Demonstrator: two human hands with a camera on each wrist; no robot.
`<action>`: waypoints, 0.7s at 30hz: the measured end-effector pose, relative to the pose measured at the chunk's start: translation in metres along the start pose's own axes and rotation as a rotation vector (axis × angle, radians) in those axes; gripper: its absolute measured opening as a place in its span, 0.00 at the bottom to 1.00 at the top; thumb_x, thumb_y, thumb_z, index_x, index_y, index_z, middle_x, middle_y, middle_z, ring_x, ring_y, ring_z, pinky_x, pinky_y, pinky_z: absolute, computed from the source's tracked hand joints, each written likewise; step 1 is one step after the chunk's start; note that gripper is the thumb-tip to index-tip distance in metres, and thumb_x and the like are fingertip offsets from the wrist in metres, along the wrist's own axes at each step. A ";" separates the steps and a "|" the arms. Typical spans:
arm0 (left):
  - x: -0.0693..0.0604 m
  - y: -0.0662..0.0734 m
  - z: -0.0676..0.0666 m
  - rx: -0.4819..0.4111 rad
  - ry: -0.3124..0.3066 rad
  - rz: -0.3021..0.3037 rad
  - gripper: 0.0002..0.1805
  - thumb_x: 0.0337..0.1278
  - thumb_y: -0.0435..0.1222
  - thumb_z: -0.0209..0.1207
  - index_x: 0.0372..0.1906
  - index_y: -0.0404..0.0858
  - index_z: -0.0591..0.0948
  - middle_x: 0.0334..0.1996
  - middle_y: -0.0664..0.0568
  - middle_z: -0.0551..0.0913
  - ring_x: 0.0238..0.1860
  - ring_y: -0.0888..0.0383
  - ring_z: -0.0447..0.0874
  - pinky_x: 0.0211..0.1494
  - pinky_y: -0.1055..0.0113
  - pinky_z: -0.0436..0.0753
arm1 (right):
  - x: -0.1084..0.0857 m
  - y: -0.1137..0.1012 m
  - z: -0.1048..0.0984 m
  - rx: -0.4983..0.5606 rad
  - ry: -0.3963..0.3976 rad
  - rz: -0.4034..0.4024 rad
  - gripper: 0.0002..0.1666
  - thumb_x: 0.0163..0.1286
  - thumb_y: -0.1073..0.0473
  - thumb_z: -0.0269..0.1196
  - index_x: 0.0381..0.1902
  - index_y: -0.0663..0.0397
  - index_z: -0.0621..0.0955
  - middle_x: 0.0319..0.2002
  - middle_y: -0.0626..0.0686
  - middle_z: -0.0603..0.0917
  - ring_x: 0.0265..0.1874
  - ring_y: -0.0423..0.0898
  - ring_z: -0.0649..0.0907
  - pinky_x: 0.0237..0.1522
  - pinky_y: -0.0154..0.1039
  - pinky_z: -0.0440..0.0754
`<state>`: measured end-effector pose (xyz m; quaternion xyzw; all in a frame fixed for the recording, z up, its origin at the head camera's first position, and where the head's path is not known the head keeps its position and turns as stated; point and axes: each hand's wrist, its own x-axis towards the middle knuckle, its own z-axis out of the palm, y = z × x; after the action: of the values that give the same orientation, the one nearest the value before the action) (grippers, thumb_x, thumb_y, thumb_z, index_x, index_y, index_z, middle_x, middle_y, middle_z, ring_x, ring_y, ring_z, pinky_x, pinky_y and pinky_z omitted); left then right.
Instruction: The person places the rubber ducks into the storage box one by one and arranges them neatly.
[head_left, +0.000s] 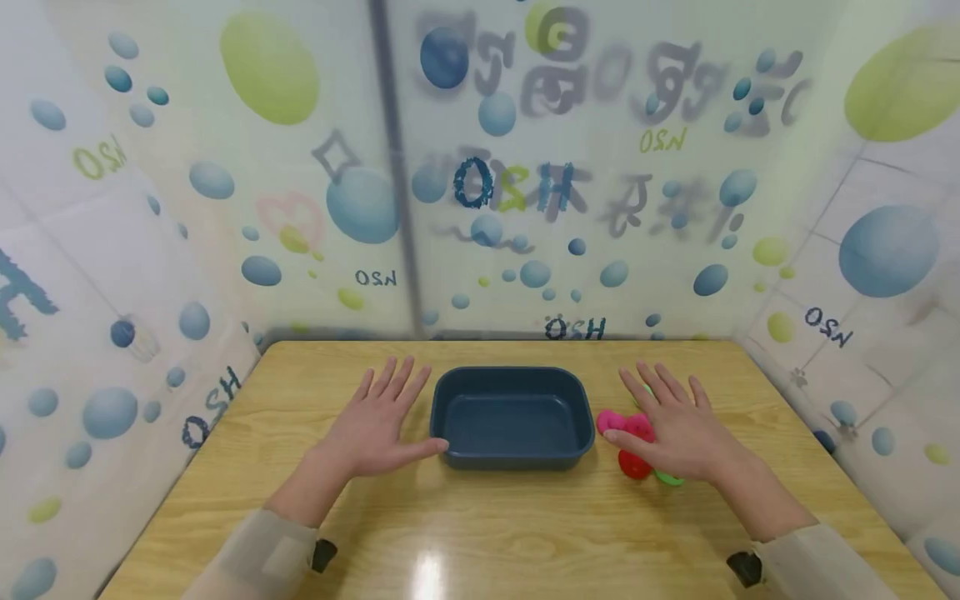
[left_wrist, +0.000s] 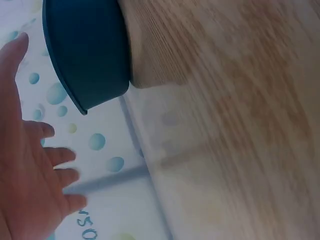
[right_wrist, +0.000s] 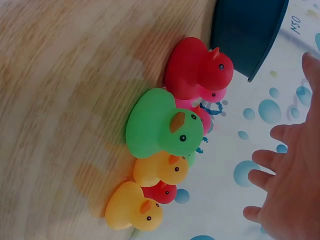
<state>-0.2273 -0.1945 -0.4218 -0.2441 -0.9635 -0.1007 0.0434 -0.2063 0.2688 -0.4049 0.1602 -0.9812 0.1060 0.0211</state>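
A dark blue rectangular basin (head_left: 513,460) stands on the wooden table between the two hands. My left hand (head_left: 378,429) is held with fingers spread at the basin's left side, its thumb close to the rim; whether they touch I cannot tell. Over a group of rubber ducks at the basin's right, my right hand (head_left: 682,429) hovers with spread fingers and holds nothing. The right wrist view shows a red duck (right_wrist: 186,70), a green duck (right_wrist: 150,122), yellow ducks (right_wrist: 122,207) and pink ones partly hidden behind. In the head view the right hand covers several ducks.
The wooden table (head_left: 495,533) reaches back to a pale curtain (head_left: 480,292) printed with blue and green dots. Similar patterned sheets hang along the left and right sides. A dark band (head_left: 318,554) sits at each sleeve cuff.
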 end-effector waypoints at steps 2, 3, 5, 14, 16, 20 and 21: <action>0.002 -0.002 0.002 -0.111 -0.045 -0.008 0.62 0.66 0.76 0.58 0.92 0.46 0.50 0.91 0.39 0.50 0.90 0.34 0.47 0.88 0.29 0.52 | 0.000 0.000 0.000 -0.006 0.009 0.001 0.61 0.75 0.20 0.58 0.90 0.51 0.58 0.88 0.66 0.57 0.86 0.73 0.55 0.79 0.83 0.43; 0.003 -0.003 0.003 -0.179 -0.078 -0.015 0.62 0.67 0.75 0.58 0.92 0.47 0.49 0.90 0.40 0.52 0.90 0.34 0.50 0.88 0.30 0.55 | 0.000 0.000 0.000 -0.009 0.014 0.001 0.61 0.75 0.20 0.58 0.90 0.51 0.58 0.87 0.66 0.58 0.85 0.73 0.56 0.79 0.83 0.44; 0.006 -0.006 0.007 -0.303 -0.141 -0.029 0.61 0.68 0.73 0.60 0.92 0.49 0.48 0.90 0.42 0.54 0.88 0.35 0.55 0.87 0.31 0.60 | -0.001 0.000 -0.001 -0.013 0.021 0.002 0.61 0.75 0.20 0.58 0.89 0.52 0.59 0.86 0.67 0.61 0.84 0.74 0.59 0.79 0.82 0.46; 0.022 -0.013 0.021 -0.446 -0.258 -0.084 0.65 0.63 0.74 0.64 0.92 0.58 0.41 0.90 0.46 0.55 0.88 0.39 0.60 0.86 0.36 0.65 | -0.003 0.005 0.001 -0.028 0.025 0.005 0.61 0.75 0.21 0.59 0.89 0.53 0.60 0.83 0.69 0.67 0.80 0.75 0.65 0.78 0.83 0.49; 0.022 -0.013 0.022 -0.456 -0.263 -0.093 0.65 0.63 0.74 0.64 0.92 0.59 0.40 0.90 0.46 0.56 0.87 0.39 0.60 0.86 0.36 0.66 | -0.003 0.008 0.002 -0.035 0.030 0.004 0.61 0.75 0.21 0.60 0.88 0.54 0.60 0.82 0.69 0.67 0.80 0.74 0.66 0.78 0.83 0.50; 0.021 -0.012 0.023 -0.475 -0.273 -0.105 0.64 0.64 0.73 0.65 0.92 0.60 0.40 0.89 0.44 0.58 0.87 0.37 0.61 0.85 0.34 0.65 | -0.005 0.014 0.002 -0.036 0.042 0.001 0.60 0.74 0.22 0.61 0.88 0.54 0.61 0.80 0.68 0.70 0.78 0.74 0.68 0.77 0.83 0.51; 0.021 -0.012 0.023 -0.477 -0.274 -0.107 0.64 0.64 0.73 0.64 0.92 0.60 0.40 0.89 0.43 0.59 0.87 0.37 0.61 0.85 0.34 0.66 | -0.006 0.016 0.001 -0.035 0.044 0.001 0.60 0.74 0.22 0.61 0.87 0.54 0.62 0.80 0.68 0.71 0.77 0.74 0.68 0.77 0.83 0.52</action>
<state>-0.2519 -0.1905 -0.4434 -0.2074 -0.9210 -0.2929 -0.1516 -0.2055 0.2848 -0.4098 0.1569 -0.9822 0.0925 0.0454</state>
